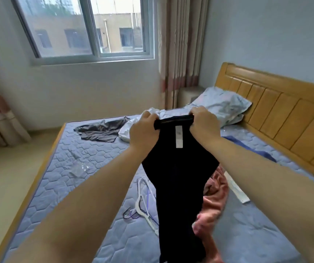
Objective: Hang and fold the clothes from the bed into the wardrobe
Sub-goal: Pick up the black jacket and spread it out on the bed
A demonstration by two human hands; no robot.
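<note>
One black garment [179, 186], perhaps trousers, left hand [143, 130], right hand [204, 123], fingers [199, 112] clenching waistband [175, 120], white label [179, 136] unreadable

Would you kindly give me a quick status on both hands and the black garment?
Left hand and right hand grip the black garment by its top band. It hangs over the bed. Hangers and pink cloth lie beneath.

Black trousers [179, 177] are gripped at the waistband by the left hand [144, 128] and right hand [203, 122]. Hangers [140, 206] are laid at eight o'clock from them.
</note>
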